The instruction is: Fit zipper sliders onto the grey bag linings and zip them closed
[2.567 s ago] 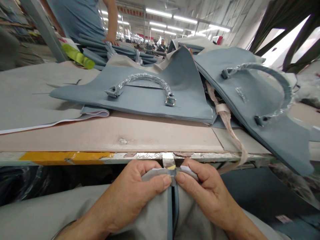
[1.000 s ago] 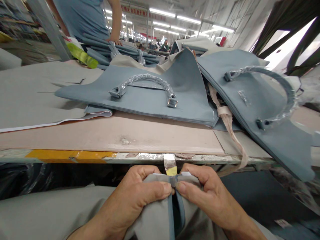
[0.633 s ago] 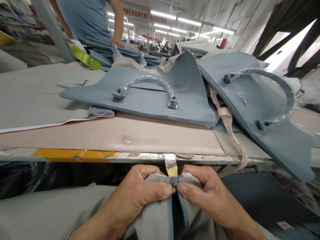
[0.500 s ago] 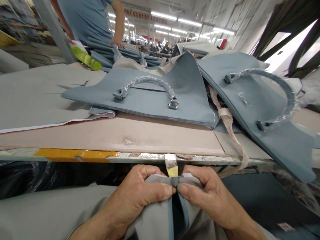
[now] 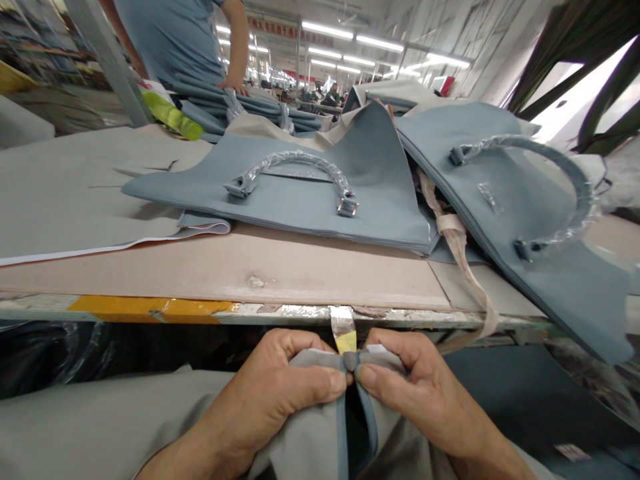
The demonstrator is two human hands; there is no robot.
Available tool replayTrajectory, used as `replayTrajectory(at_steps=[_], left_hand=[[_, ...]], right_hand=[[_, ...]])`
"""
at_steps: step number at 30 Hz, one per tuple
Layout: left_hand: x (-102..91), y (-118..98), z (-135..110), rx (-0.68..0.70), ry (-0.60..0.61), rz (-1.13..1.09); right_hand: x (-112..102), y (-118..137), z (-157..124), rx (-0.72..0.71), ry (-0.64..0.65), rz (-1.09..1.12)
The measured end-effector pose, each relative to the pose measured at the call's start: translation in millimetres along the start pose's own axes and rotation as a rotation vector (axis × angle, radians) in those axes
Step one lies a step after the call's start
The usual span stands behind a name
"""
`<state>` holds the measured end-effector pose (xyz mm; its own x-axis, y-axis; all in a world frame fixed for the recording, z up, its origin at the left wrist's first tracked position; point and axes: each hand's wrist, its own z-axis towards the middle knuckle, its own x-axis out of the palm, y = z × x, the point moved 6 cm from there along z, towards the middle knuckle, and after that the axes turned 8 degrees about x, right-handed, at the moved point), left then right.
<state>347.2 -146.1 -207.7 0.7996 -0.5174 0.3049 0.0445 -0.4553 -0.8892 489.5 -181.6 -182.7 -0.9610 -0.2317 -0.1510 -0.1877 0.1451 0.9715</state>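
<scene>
A grey fabric panel [image 5: 310, 427] with a blue-edged slit hangs in front of the table edge. My left hand [image 5: 290, 380] pinches it on the left of the slit, thumb on top and fingers behind. On the other side my right hand [image 5: 405, 380] grips the same panel in a mirrored pinch. Between the two thumbs sits a small rounded grey piece [image 5: 350, 361] at the top of the slit. Just behind it, a strip with a yellow end [image 5: 344, 330] hangs from the table edge. The fingertips behind the fabric are hidden.
A blue bag piece with a plastic-wrapped handle [image 5: 310, 200] lies on the table [image 5: 250, 267]. Another blue bag piece [image 5: 525, 187] overhangs the edge at right, beside a beige strap [image 5: 460, 250]. Grey material [image 5: 75, 187] spreads at left. A person [image 5: 170, 47] stands behind stacked blue pieces.
Almost nothing differs. Both hands keep their pinch on the fabric, and the small grey piece between the thumbs sits very slightly differently.
</scene>
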Motion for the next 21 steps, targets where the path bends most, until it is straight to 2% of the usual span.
replayTrajectory(at_steps=[12,21], left_hand=[[1.7,-6.5,-1.6,0.069,-0.015,0.138],[-4.6,-2.1,0.9,0.045,-0.002,0.197]], right_hand=[[1.2,7.6,2.4,-0.023,-0.003,-0.005],[-1.4,4.8,6.3,-0.024,-0.042,-0.025]])
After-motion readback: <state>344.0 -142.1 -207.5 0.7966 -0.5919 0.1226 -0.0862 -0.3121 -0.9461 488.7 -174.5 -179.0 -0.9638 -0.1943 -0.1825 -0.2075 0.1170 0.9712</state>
